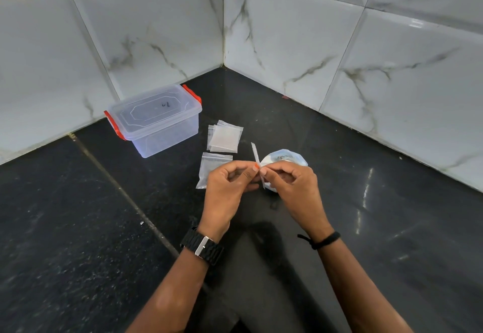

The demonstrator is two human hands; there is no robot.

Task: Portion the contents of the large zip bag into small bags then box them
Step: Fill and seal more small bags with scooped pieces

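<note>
My left hand and my right hand meet above the dark counter, both pinching the top strip of the large zip bag. The bag bulges behind my right hand, with small metallic contents inside that are hard to make out. The zip strip stands up between my fingertips. A loose pile of empty small clear bags lies just beyond my hands, and another small bag lies flat beside my left hand. The clear plastic box with red clips stands at the back left, lid on.
The black stone counter runs into a corner of white marble-look tiled walls. A seam crosses the counter on the left. I wear a black watch on my left wrist and a black band on my right.
</note>
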